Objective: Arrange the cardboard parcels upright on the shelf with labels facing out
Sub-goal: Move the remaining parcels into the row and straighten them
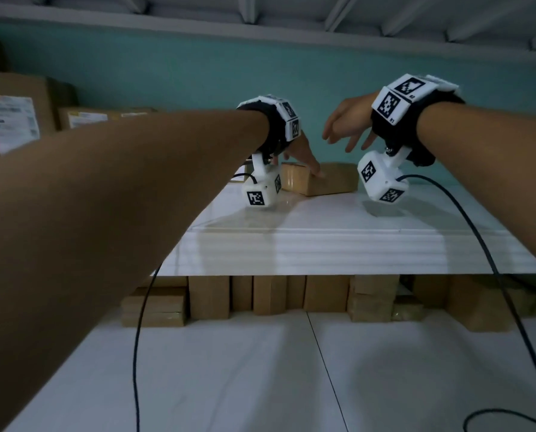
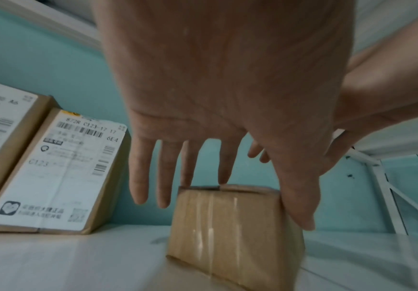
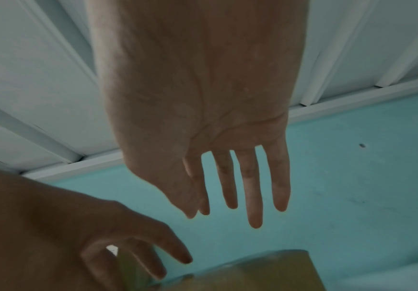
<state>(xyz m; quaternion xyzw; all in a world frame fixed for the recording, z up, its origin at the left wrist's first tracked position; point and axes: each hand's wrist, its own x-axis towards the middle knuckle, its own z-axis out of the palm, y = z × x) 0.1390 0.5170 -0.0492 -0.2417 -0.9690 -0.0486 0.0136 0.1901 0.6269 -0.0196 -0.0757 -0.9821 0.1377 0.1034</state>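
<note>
Now left hand [image 1: 301, 151] flat-fingered, touching lying parcel [image 1: 322, 180]; right hand [image 1: 347, 123] released above. One-hand tipping may slide parcel backward, label hidden.

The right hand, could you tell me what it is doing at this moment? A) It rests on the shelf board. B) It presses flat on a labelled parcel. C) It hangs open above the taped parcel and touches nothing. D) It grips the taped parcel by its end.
C: the right hand hangs over the taped parcel with fingers spread and straight, and only the left hand touches that parcel.
</note>
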